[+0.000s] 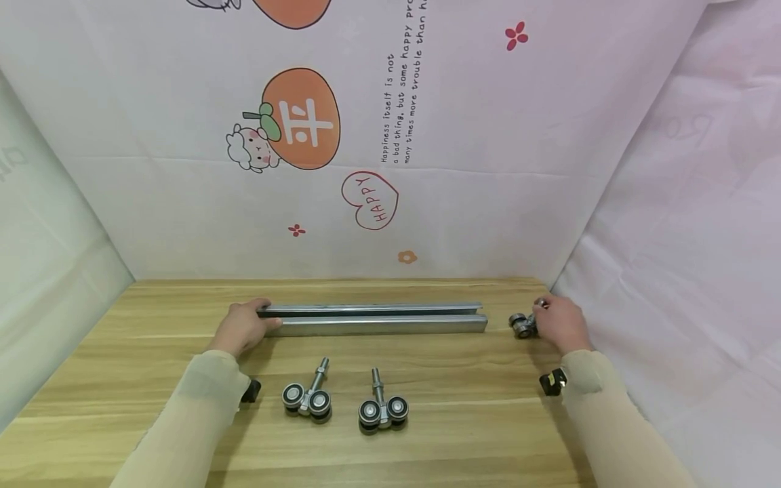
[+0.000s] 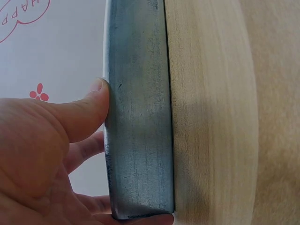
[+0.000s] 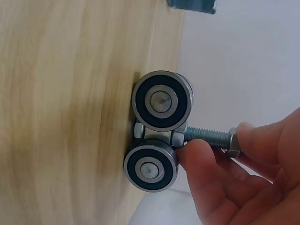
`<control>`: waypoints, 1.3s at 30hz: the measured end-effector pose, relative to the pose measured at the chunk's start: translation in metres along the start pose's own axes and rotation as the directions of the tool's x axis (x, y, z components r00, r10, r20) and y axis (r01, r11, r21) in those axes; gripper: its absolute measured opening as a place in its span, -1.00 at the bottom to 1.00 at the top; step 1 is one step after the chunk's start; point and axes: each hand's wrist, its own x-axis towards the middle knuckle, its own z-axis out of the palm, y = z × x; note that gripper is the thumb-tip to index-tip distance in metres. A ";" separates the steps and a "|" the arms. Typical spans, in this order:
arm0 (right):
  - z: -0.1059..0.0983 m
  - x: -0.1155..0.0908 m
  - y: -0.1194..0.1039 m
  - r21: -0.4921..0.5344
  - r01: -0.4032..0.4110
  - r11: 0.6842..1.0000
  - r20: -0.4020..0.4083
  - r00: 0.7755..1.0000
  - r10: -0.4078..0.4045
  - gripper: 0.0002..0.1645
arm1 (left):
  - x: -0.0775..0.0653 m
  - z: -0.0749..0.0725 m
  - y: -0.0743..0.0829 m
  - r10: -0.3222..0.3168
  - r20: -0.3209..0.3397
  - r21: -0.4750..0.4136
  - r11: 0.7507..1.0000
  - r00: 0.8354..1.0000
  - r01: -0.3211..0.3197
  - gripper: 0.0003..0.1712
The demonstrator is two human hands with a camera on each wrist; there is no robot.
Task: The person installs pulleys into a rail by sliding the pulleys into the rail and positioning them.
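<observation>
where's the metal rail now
In the head view, the rail lies towards the back of the table, its left end gripped by the left hand, two rollers in front.

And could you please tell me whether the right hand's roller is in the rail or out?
Out: the head view shows table between the roller and the rail.

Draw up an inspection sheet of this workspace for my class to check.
Surface: light-brown wood-grain tabletop.
Job's things: long silver metal channel, slot up; nearer the camera, a silver metal roller trolley with black-ringed wheels and threaded bolt, and a matching second trolley; a third trolley beyond the channel's right end.
Clutter: nothing seen.
Hands: left hand grips the channel's left end; right hand holds the third trolley by its bolt.
Cables: nothing seen.
Surroundings: white back sheet printed with orange fruit and red-outlined heart; white left sheet; white right sheet.
</observation>
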 end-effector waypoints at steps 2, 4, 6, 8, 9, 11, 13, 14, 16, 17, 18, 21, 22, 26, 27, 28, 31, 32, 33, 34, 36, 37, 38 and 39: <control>-0.001 0.002 0.002 -0.005 -0.008 1.000 -0.010 1.000 0.007 -0.55 | 0.000 0.000 0.000 0.004 -0.003 0.003 1.000 1.000 -0.004 -0.25; -0.002 0.004 0.004 -0.004 -0.018 1.000 -0.016 1.000 0.018 -0.57 | 0.000 0.000 0.000 0.007 -0.005 0.005 1.000 1.000 -0.007 -0.25; -0.002 0.006 0.007 0.002 -0.028 1.000 -0.019 0.999 0.028 -0.57 | 0.000 0.000 -0.001 0.008 -0.006 0.003 1.000 1.000 -0.008 -0.25; -0.003 0.007 0.009 0.007 -0.037 0.999 -0.021 0.999 0.037 -0.58 | 0.000 0.001 -0.001 0.007 -0.007 0.000 1.000 1.000 -0.007 -0.25; -0.003 0.008 0.010 0.008 -0.038 0.999 -0.024 0.999 0.039 -0.58 | 0.000 0.000 -0.001 0.007 -0.006 -0.003 1.000 1.000 -0.007 -0.25; -0.003 0.008 0.010 0.011 -0.040 0.999 -0.022 0.999 0.040 -0.58 | 0.000 0.000 -0.001 0.008 -0.008 -0.003 1.000 1.000 -0.008 -0.25; -0.003 0.008 0.008 0.015 -0.039 0.999 -0.020 0.999 0.039 -0.58 | -0.001 0.000 -0.001 0.009 -0.009 -0.001 1.000 1.000 -0.009 -0.24; -0.003 0.007 0.007 0.015 -0.037 0.999 -0.020 0.999 0.037 -0.57 | -0.001 0.000 0.000 0.009 -0.010 -0.001 1.000 1.000 -0.009 -0.25; -0.003 0.007 0.005 0.025 -0.043 0.999 -0.012 0.999 0.044 -0.56 | -0.001 0.000 0.000 0.011 -0.011 0.002 1.000 1.000 -0.011 -0.25; -0.003 0.007 0.004 0.030 -0.048 0.998 -0.011 0.999 0.048 -0.56 | -0.001 0.000 0.000 0.010 -0.010 0.001 1.000 1.000 -0.010 -0.25; -0.002 0.007 0.003 0.031 -0.050 0.998 -0.008 0.999 0.050 -0.55 | -0.001 0.000 0.000 0.009 -0.010 0.000 1.000 1.000 -0.009 -0.25; -0.001 0.008 0.000 0.030 -0.057 0.998 0.002 0.998 0.057 -0.54 | -0.001 0.000 0.000 0.008 -0.008 -0.002 1.000 1.000 -0.008 -0.25; -0.001 0.008 -0.001 0.026 -0.056 0.998 0.005 0.998 0.056 -0.53 | -0.001 0.000 0.000 0.008 -0.008 -0.002 1.000 1.000 -0.008 -0.25; 0.003 0.011 -0.006 0.015 -0.054 0.998 0.010 0.999 0.053 -0.49 | 0.000 0.001 0.000 0.013 -0.010 0.003 1.000 1.000 -0.013 -0.26; 0.004 0.011 -0.007 0.012 -0.050 0.999 0.011 0.999 0.050 -0.48 | 0.000 0.001 0.000 0.015 -0.011 0.004 1.000 1.000 -0.014 -0.26; 0.006 0.012 -0.008 0.008 -0.049 0.999 0.010 0.999 0.049 -0.48 | 0.000 0.001 0.000 0.017 -0.012 0.006 1.000 1.000 -0.017 -0.26; 0.009 0.013 -0.012 0.010 -0.045 0.999 0.006 0.999 0.045 -0.49 | 0.001 0.002 0.000 0.019 -0.013 0.010 1.000 1.000 -0.019 -0.26; 0.010 0.013 -0.013 0.007 -0.043 0.999 0.001 0.999 0.043 -0.50 | 0.001 0.002 0.000 0.019 -0.013 0.010 1.000 1.000 -0.018 -0.26; 0.011 0.013 -0.014 0.004 -0.039 0.999 -0.002 0.999 0.039 -0.50 | 0.001 0.002 -0.001 0.017 -0.012 0.009 1.000 1.000 -0.017 -0.26; 0.012 0.013 -0.015 0.004 -0.036 0.999 -0.008 0.999 0.037 -0.50 | 0.001 0.002 -0.001 0.016 -0.012 0.007 1.000 1.000 -0.016 -0.26; 0.014 0.013 -0.017 -0.005 -0.024 1.000 -0.018 1.000 0.024 -0.51 | 0.001 0.001 0.000 0.012 -0.010 0.003 1.000 1.000 -0.012 -0.26; 0.015 0.012 -0.018 -0.008 -0.019 1.000 -0.020 1.000 0.019 -0.52 | 0.001 0.001 0.000 0.011 -0.009 0.003 1.000 1.000 -0.011 -0.26; 0.016 0.012 -0.020 -0.011 -0.014 1.000 -0.025 1.000 0.013 -0.53 | 0.001 0.001 0.000 0.011 -0.008 0.002 1.000 1.000 -0.011 -0.25; 0.017 0.011 -0.021 -0.012 -0.010 1.000 -0.028 1.000 0.009 -0.54 | 0.001 0.001 0.000 0.011 -0.007 0.001 1.000 1.000 -0.011 -0.25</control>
